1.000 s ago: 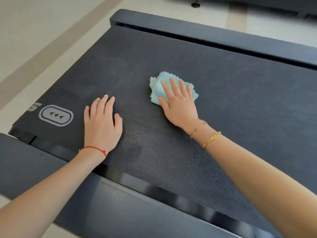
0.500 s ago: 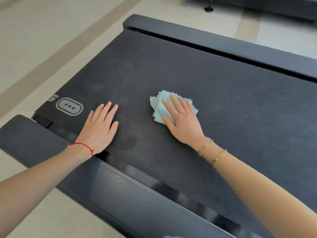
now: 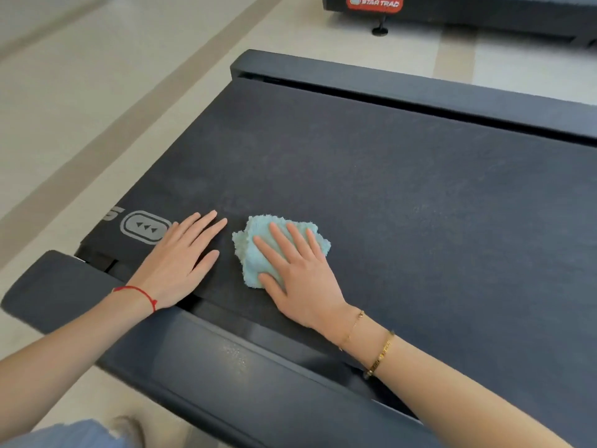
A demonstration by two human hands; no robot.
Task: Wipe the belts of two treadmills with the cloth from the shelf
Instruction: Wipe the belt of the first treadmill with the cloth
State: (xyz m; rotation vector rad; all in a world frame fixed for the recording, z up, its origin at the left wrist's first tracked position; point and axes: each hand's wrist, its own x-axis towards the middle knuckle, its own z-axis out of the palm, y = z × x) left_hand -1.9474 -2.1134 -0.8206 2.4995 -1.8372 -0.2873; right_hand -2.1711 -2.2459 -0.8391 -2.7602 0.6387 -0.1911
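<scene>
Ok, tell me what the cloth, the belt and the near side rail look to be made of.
Cloth: pale blue, fluffy pile with fuzzy edges, likely microfibre or terry.
Belt: dark, matte, finely pebbled surface, probably rubberised fabric.
Near side rail: smooth dark grey with a soft sheen, plastic or painted metal; cannot tell which.

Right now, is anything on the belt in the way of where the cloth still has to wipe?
Nothing visible. The right hand presses the cloth flat; the belt beyond and to its right lies bare. Only the left hand rests flat close beside the cloth, near the belt's end.
</scene>
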